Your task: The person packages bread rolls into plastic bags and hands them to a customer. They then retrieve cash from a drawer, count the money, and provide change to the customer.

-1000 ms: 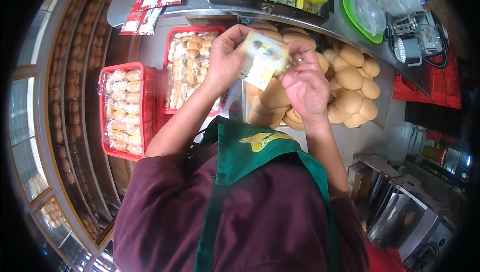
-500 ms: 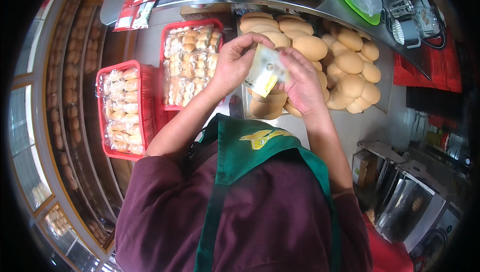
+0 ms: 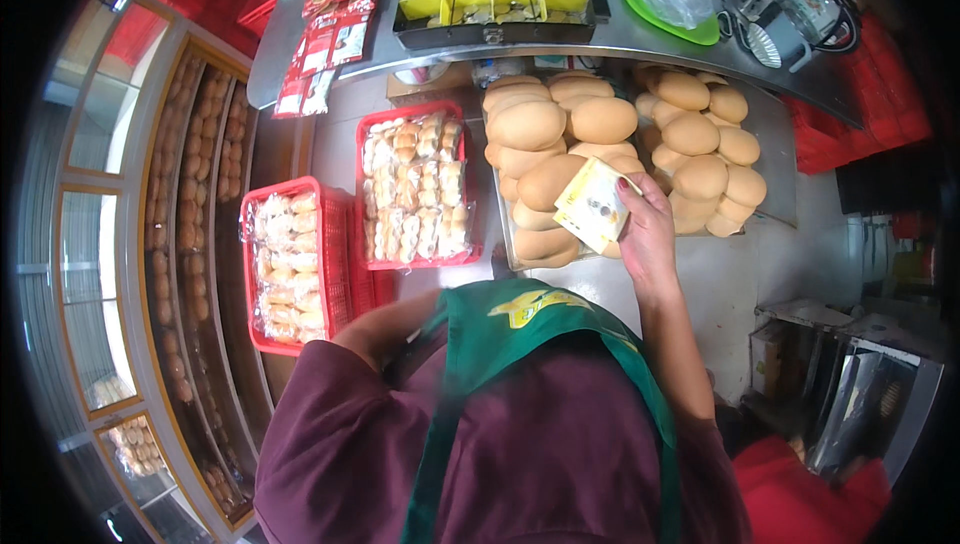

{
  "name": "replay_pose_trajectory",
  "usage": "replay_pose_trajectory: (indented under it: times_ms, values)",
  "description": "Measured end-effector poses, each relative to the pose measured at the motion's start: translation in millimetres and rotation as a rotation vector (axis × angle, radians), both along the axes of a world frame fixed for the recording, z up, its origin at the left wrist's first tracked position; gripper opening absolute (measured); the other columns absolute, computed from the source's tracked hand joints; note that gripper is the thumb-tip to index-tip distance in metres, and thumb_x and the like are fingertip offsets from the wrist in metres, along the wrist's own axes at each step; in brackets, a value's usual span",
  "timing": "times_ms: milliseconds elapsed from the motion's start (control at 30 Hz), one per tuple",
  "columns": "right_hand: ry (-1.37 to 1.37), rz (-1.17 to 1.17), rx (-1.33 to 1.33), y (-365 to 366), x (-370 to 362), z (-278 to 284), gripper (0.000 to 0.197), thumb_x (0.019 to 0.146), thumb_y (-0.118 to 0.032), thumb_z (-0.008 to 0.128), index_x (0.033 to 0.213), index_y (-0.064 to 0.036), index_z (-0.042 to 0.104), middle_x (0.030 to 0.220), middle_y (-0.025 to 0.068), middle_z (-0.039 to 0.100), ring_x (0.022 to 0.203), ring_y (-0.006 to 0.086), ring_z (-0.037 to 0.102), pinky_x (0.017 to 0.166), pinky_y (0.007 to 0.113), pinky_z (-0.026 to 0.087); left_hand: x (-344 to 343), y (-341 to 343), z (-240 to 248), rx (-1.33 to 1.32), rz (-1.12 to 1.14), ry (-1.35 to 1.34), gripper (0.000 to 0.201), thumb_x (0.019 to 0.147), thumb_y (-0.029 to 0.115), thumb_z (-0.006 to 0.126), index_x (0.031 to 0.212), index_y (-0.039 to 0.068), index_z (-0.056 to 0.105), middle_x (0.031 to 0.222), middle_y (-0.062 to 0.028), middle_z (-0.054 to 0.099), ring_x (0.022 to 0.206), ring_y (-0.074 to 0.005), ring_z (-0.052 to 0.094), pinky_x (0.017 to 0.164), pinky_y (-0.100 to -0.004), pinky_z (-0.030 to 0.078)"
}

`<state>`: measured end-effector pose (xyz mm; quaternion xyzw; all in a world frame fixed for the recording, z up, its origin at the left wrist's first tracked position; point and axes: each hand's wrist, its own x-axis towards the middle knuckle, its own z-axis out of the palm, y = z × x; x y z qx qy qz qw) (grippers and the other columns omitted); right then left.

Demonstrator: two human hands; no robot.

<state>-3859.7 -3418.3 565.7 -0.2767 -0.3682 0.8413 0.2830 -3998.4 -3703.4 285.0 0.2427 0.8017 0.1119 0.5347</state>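
- Two o'clock: I see the right hand (image 3: pixel 650 231) pinching pale yellow paper (image 3: pixel 591 206).
- One o'clock: round buns (image 3: pixel 603 119).
- Left hand hidden; I can't tell its grip.

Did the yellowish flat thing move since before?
Yes: against the left pile of buns, the yellowish flat thing in the right hand has moved right and toward the green apron.

The paper (image 3: pixel 590 209) is pale yellow, the apron (image 3: pixel 482 344) green (a yellow emblem (image 3: pixel 532 307) marks it), the shirt (image 3: pixel 560 434) maroon, the plastic baskets (image 3: pixel 338 269) red.
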Motion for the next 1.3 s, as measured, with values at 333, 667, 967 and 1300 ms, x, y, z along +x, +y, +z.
replay_pose_trajectory:
  times_ms: [333, 667, 967, 1300]
  values:
    - [-0.010, -0.019, 0.130, 0.7, 44.3, 10.1, 0.007, 0.094, -0.009, 0.057, 0.097, -0.0033, 0.056, 0.092, 0.0050, 0.064, 0.085, 0.0121, 0.062, 0.078, 0.027, 0.050, 46.6, 159.2, 37.4, 0.282, 0.390, 0.048, 0.041, 0.090, 0.024, 0.055, 0.127, 0.009, 0.051, 0.093, -0.0111, 0.067, 0.091, -0.0221, 0.066, 0.077, -0.0345, 0.052]
    - [0.005, -0.198, 0.211, 14.0, 62.2, 19.9, 0.006, 0.091, -0.009, 0.060, 0.094, -0.0039, 0.058, 0.085, 0.0031, 0.062, 0.075, 0.0085, 0.059, 0.067, 0.023, 0.049, 26.9, 154.3, 62.2, 0.194, 0.240, 0.131, 0.035, 0.089, 0.025, 0.056, 0.119, 0.008, 0.059, 0.092, -0.0112, 0.068, 0.091, -0.0231, 0.066, 0.078, -0.0352, 0.052]
    - [-0.134, -0.181, 0.444, 23.8, 19.5, 13.9, 0.005, 0.090, -0.004, 0.060, 0.095, -0.0018, 0.059, 0.084, 0.0007, 0.060, 0.077, 0.0055, 0.056, 0.068, 0.021, 0.046, -59.6, 127.3, 242.7, 0.536, -0.077, -0.202, 0.033, 0.096, 0.030, 0.055, 0.119, 0.007, 0.058, 0.104, -0.0058, 0.062, 0.093, -0.0121, 0.060, 0.078, -0.0277, 0.051]
    - [-0.065, 0.073, 0.494, 32.3, -65.1, 28.8, 0.023, 0.085, -0.001, 0.065, 0.107, -0.0014, 0.058, 0.093, 0.0015, 0.060, 0.082, 0.0068, 0.055, 0.074, 0.022, 0.046, -62.1, 215.9, 306.0, 1.085, 0.402, -0.383, 0.013, 0.094, 0.006, 0.056, 0.105, 0.000, 0.055, 0.100, -0.0066, 0.064, 0.096, -0.0098, 0.058, 0.084, -0.0253, 0.047]
